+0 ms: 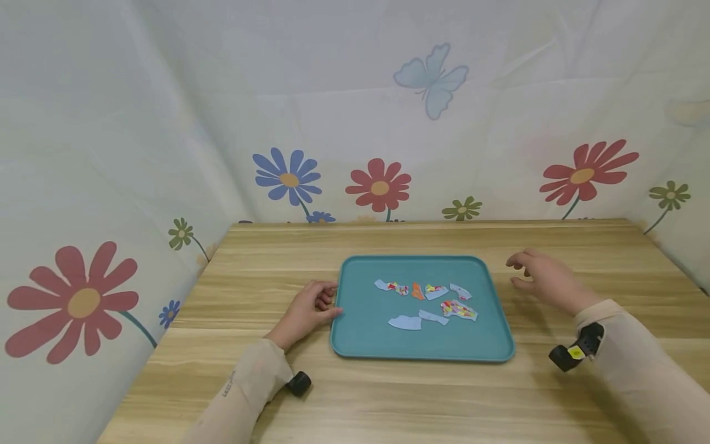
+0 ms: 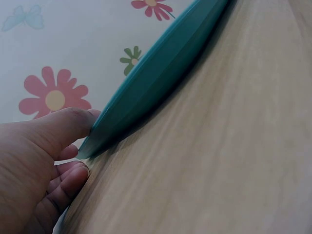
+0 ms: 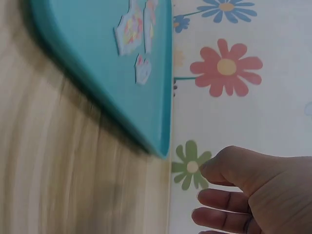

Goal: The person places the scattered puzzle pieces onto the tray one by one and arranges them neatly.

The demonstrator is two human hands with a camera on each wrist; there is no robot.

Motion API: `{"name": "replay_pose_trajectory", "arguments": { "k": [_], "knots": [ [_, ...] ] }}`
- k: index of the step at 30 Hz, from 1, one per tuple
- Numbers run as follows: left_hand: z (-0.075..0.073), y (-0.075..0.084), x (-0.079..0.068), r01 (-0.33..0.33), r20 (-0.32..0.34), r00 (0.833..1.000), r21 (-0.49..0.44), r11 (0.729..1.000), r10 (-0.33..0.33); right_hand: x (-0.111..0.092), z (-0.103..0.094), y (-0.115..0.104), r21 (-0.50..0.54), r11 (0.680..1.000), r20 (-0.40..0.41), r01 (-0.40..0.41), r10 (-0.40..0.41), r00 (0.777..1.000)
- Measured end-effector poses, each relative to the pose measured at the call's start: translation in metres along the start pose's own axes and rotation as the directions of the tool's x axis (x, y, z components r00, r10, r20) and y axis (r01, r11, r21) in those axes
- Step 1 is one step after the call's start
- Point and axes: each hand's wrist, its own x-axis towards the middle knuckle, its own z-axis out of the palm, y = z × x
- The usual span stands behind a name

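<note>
A teal tray [image 1: 360, 342] lies flat on the table. In it are several thin, irregular flat pieces with jagged edges: pale blue pieces [image 1: 406, 322], an orange piece [image 1: 418, 291] and a piece with a colourful print [image 1: 459, 309]. At the tray's left rim is my left hand [image 1: 308, 310], its thumb touching the rim and its other fingers bent beside it. The left wrist view shows the thumb [image 2: 73, 122] against the tray's edge. My right hand [image 1: 554, 280] hovers off the tray's right side, fingers loosely bent, holding nothing.
The wooden table [image 1: 410, 394] stretches around the tray on all sides. Behind it and to the left hangs a white cloth [image 1: 333, 111] printed with flowers and a butterfly. Each wrist carries a black camera [image 1: 577, 351].
</note>
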Motion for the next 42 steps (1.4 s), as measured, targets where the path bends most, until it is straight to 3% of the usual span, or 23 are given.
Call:
{"name": "replay_pose_trajectory", "arguments": {
  "k": [13, 32, 42],
  "knots": [
    [0.000, 0.001, 0.000, 0.013, 0.000, 1.000, -0.003, 1.000, -0.013, -0.007, -0.010, 0.028, -0.034, 0.999, 0.060, -0.016, 0.019, 0.998],
    [-0.002, 0.004, -0.001, 0.014, 0.004, 1.000, -0.005, 1.000, -0.014, -0.007, -0.003, 0.059, -0.049, 0.996, 0.145, -0.075, 0.081, 0.986],
    [-0.003, 0.006, -0.002, 0.023, 0.006, 1.000, -0.002, 1.000, -0.023, -0.004, 0.001, 0.068, -0.009, 0.989, 0.199, -0.148, 0.147, 0.969]
  ]
}}
